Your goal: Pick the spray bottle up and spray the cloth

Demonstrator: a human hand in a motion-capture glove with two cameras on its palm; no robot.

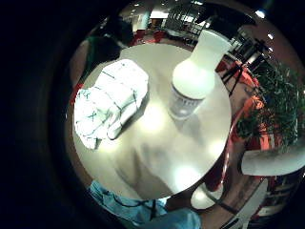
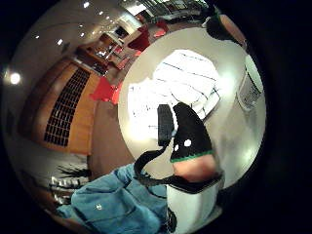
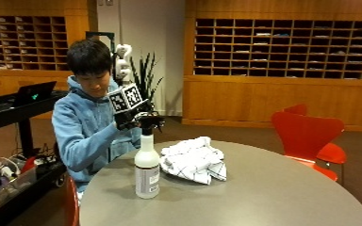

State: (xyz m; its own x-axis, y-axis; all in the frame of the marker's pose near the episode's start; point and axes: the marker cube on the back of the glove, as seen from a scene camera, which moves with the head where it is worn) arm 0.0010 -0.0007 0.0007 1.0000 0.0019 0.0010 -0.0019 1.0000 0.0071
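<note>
Outside view: the white translucent plastic spray bottle with a black trigger head (image 3: pixel 146 165) stands upright on the round grey table (image 3: pixel 281 197), near the edge closest to me, and the crumpled white cloth with thin dark check lines (image 3: pixel 193 160) lies just beside it, toward the table's middle. My black-gloved right hand (image 3: pixel 127 118) is up at the bottle's black head, level with the trigger, but I cannot tell from here whether my fingers are curled round it or only next to it. In the little finger side palm view the bottle's pale shoulder and labelled body (image 1: pixel 193 81) stand on the grey tabletop (image 1: pixel 157 157) with the cloth (image 1: pixel 112 102) beside it, the two apart. In the thumb side palm view my gloved fingertip (image 2: pixel 191 134) sticks out over the cloth (image 2: pixel 180 80), and the bottle's labelled side (image 2: pixel 251 87) shows at the table's rim. A red moulded chair (image 3: pixel 309 134) stands at the far side of the table.
</note>
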